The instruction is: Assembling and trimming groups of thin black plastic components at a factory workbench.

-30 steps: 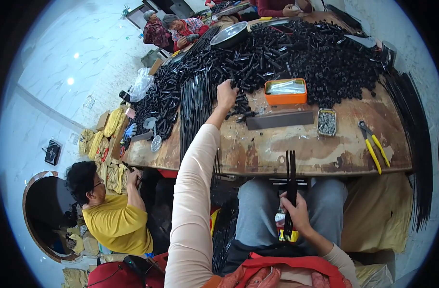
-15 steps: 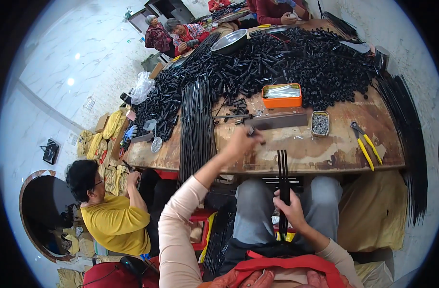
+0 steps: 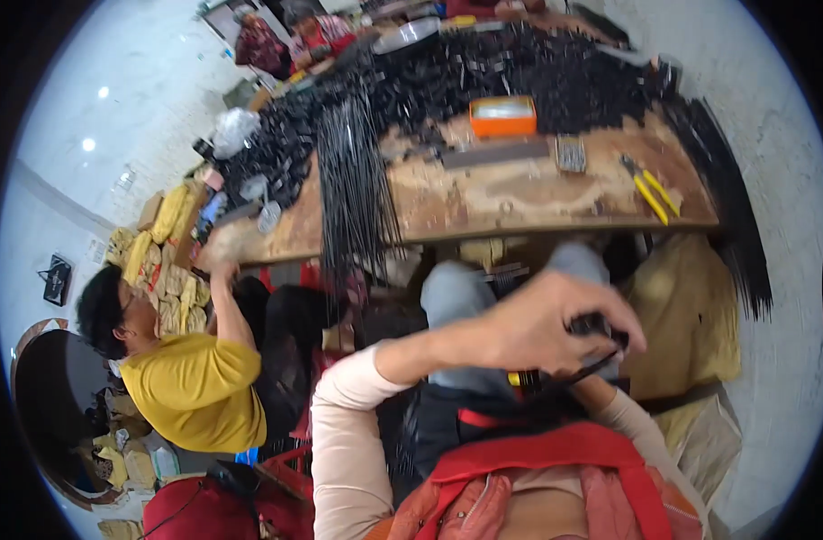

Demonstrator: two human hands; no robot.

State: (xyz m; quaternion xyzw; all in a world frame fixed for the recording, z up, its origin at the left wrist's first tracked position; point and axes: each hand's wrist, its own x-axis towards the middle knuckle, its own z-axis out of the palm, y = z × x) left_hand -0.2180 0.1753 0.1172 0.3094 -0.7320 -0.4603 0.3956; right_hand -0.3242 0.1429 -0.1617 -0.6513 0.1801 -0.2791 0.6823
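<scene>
My left hand reaches across to the right over my lap. Its fingers are curled round a small black part, blurred by motion. Below it, my right forearm comes up from the lower right, but the left hand covers the right hand and its fingers. A dark strip shows under the left hand, too smeared to name. Beyond my knees, the table bears a dark flat bar, a small tray of metal bits and yellow-handled pliers.
Black rods hang over the table's front edge at left, more at right. Behind lie heaped black parts and an orange box. A person in yellow sits at my left; others are beyond the table.
My left hand has moved from above the table, down and right, over my lap. It now hides my right hand, which held black rods. The view has shifted; the neighbour's arm reaches the table edge.
</scene>
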